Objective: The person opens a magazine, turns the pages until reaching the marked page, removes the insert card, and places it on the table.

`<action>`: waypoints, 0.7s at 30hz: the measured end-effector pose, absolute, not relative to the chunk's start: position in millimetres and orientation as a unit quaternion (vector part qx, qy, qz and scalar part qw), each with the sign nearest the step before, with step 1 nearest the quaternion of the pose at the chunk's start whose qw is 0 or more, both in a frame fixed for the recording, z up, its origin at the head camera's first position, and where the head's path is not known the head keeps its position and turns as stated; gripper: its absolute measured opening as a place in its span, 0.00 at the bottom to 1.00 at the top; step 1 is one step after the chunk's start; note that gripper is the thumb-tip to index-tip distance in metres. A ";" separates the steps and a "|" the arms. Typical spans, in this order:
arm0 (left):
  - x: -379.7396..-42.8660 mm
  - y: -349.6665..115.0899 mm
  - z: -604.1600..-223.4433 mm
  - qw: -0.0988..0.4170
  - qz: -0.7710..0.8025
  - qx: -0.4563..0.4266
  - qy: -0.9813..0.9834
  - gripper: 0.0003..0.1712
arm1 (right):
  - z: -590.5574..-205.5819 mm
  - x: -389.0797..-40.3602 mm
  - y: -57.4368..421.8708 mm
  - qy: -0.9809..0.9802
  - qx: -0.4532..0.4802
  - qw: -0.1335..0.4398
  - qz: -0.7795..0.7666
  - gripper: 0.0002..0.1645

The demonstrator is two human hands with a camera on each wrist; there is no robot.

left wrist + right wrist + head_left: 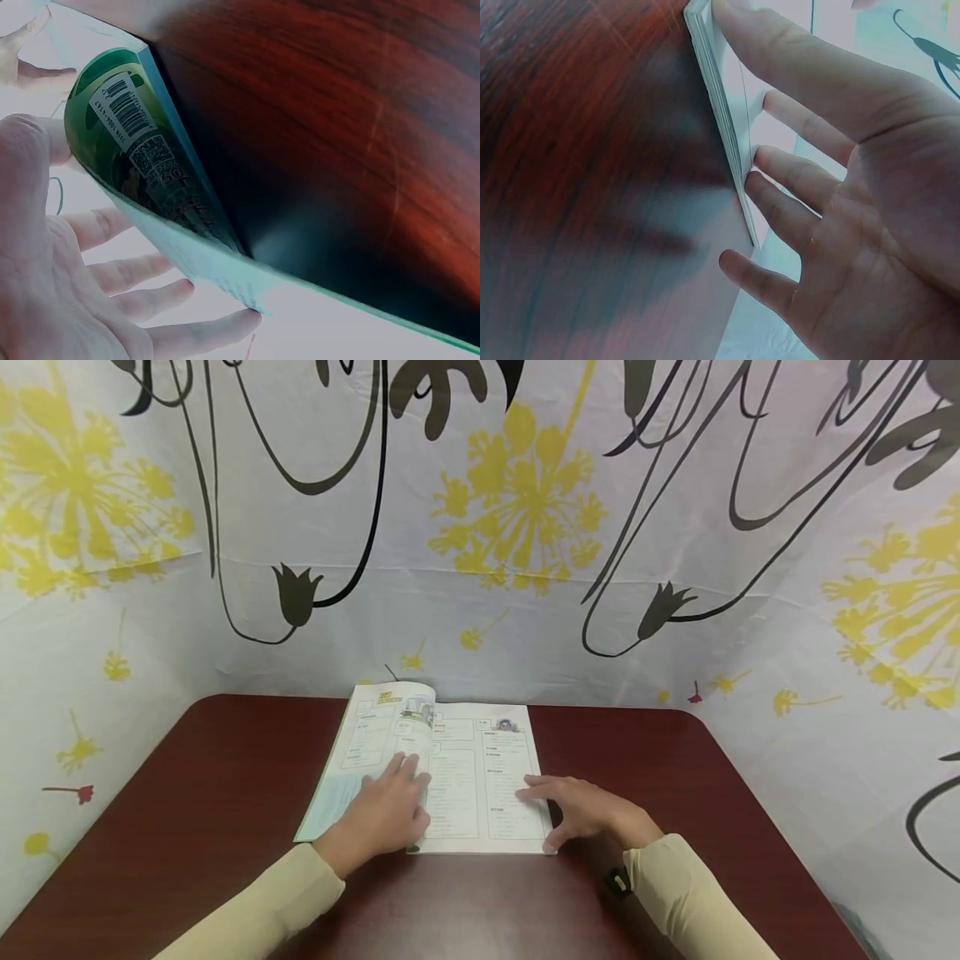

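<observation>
An open book (457, 785) with printed pages lies on the dark red table. Its left side arches up near the spine. My left hand (385, 810) rests on the left page close to the spine, fingers spread and nearly straight. In the left wrist view the bent left side shows a green back cover (112, 135) with a barcode underneath, and the left hand (67, 277) touches the page above it. Along the right edge, my right hand (588, 810) rests its fingertips on the right page, thumb at the lower corner. The right wrist view shows the stacked page edges (720, 112) beside the extended fingers of that hand (840, 217).
The dark red tabletop (225, 777) extends on both sides of the book. Behind and beside it hangs a white cloth (480, 527) printed with yellow flowers and dark stems. A small dark device (618, 882) sits at the right sleeve cuff.
</observation>
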State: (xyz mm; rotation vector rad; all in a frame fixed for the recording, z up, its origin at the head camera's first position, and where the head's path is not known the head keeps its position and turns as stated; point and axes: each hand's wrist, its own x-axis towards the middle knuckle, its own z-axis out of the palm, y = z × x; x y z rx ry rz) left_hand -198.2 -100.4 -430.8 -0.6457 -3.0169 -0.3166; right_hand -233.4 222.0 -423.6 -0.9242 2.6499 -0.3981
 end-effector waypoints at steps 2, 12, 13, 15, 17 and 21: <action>-199.3 -101.2 -430.3 0.015 -0.103 -0.204 -0.974 0.30 | -422.8 -233.3 221.3 0.924 -0.322 0.153 -0.139 0.50; -205.3 -98.0 -433.6 0.093 -0.067 -0.330 -0.937 0.26 | -422.3 -234.6 220.3 0.926 -0.318 0.151 -0.133 0.46; -205.9 -96.6 -434.4 0.101 -0.067 -0.348 -0.930 0.25 | -422.2 -235.0 220.1 0.927 -0.318 0.150 -0.133 0.45; -206.5 -93.5 -435.6 0.107 -0.069 -0.368 -0.921 0.23 | -421.4 -235.3 219.5 0.926 -0.320 0.149 -0.132 0.43; -205.2 -90.3 -435.7 0.097 -0.078 -0.357 -0.926 0.25 | -421.0 -235.6 218.8 0.926 -0.321 0.147 -0.134 0.42; -202.5 -84.5 -437.2 0.079 -0.079 -0.327 -0.938 0.37 | -419.8 -235.4 217.0 0.926 -0.320 0.143 -0.139 0.38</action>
